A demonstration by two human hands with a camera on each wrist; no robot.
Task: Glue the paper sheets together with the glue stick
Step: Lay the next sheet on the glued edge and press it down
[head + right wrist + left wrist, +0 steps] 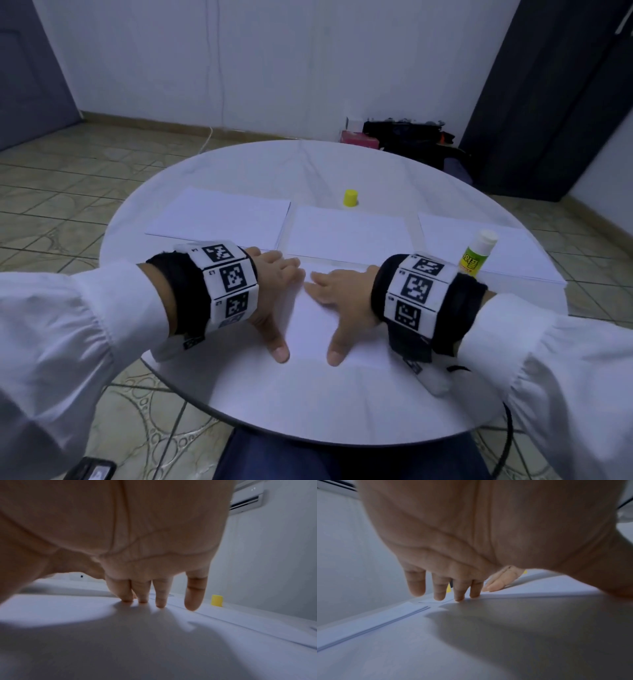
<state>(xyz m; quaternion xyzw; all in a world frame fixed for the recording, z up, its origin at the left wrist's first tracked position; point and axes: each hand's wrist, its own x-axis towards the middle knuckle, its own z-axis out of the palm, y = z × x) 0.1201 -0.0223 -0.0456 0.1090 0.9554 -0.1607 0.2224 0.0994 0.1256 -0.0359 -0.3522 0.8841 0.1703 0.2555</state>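
Note:
Both hands lie flat on a white paper sheet [310, 325] at the near middle of the round white table [308, 404]. My left hand [274, 291] presses its left part with straight fingers [458, 592] and spread thumb. My right hand [337, 301] presses the right part, fingertips [143, 595] down on the sheet [85, 608]. The uncapped glue stick [478, 253], white with a yellow-green label, stands upright on the right paper stack [513, 253], just beyond my right wrist. Its yellow cap [350, 198] stands at the table's far middle, also seen as the cap [217, 600].
Three paper stacks lie in a row across the table: left stack [219, 219], middle stack [346, 234], right one. The left stack's edge [373, 623] shows by my left hand. Beyond the table, dark bags [407, 137] and a pink box [359, 138] sit on the tiled floor.

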